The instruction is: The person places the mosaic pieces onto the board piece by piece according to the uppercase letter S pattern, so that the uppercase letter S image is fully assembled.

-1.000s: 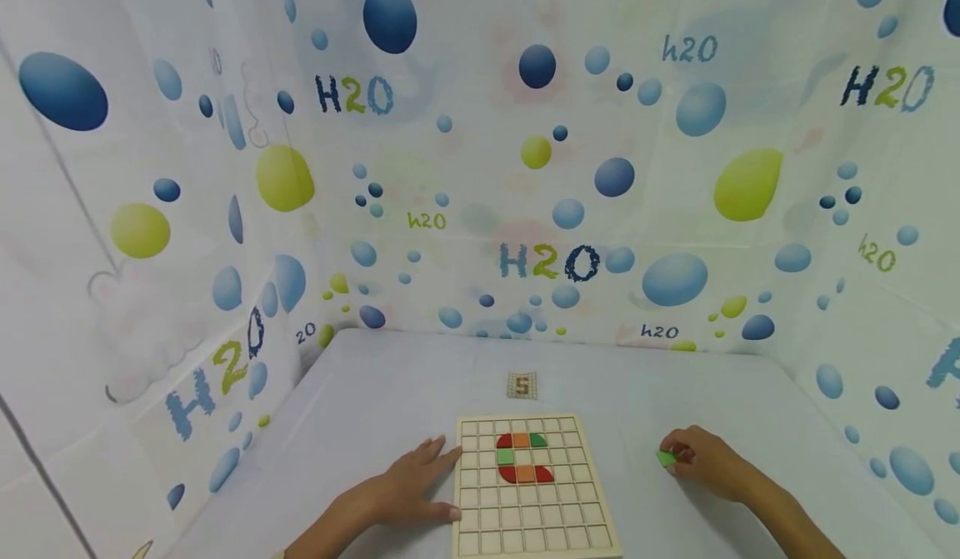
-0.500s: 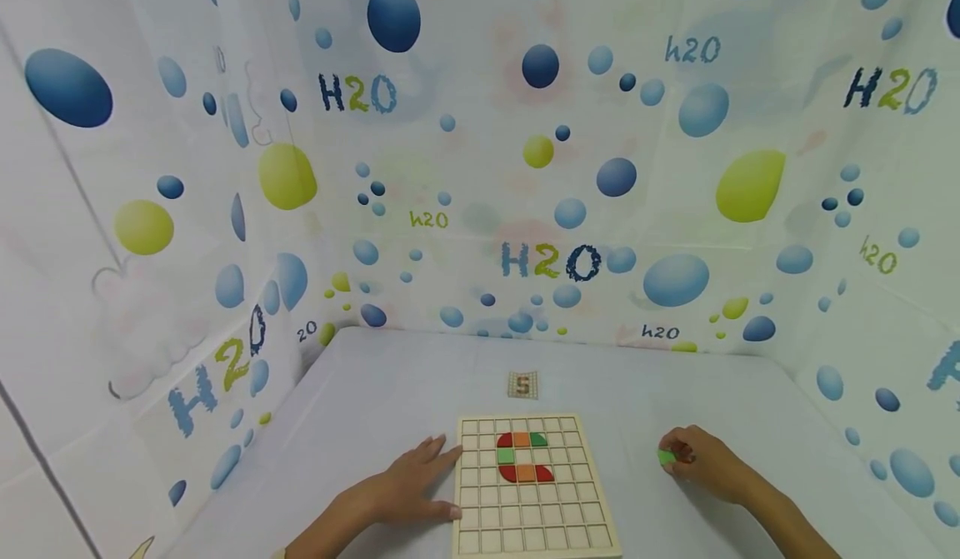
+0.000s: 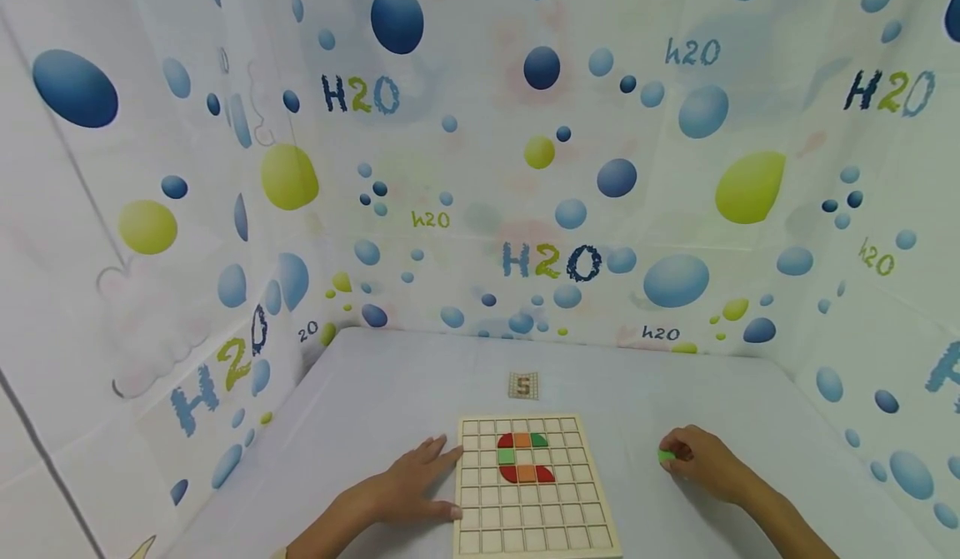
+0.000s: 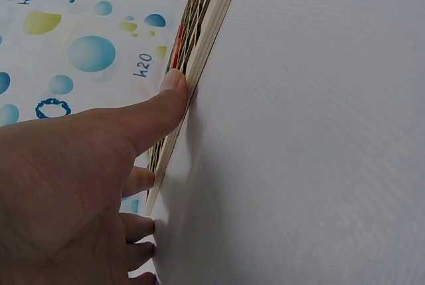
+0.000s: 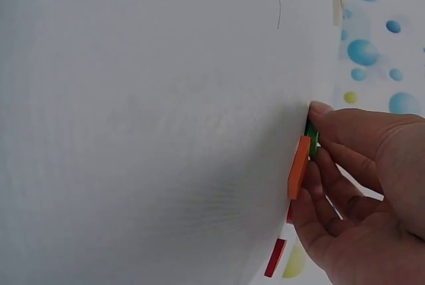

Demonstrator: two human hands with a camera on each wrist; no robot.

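1. Printed backdrop (image 3: 480, 167): "H2O", large capitals, dark blue, light blue and green; four instances in the head view.
2. Same backdrop: "h2O", small, in blue, green and dark lettering.
3. Same, left side: "20", dark.
4. Card (image 3: 523, 386) on table (image 3: 405, 384): single character, S or 5.

A card (image 3: 523, 385) lies behind the board (image 3: 536, 516), which sits between the hands (image 3: 416, 482) (image 3: 702, 462).
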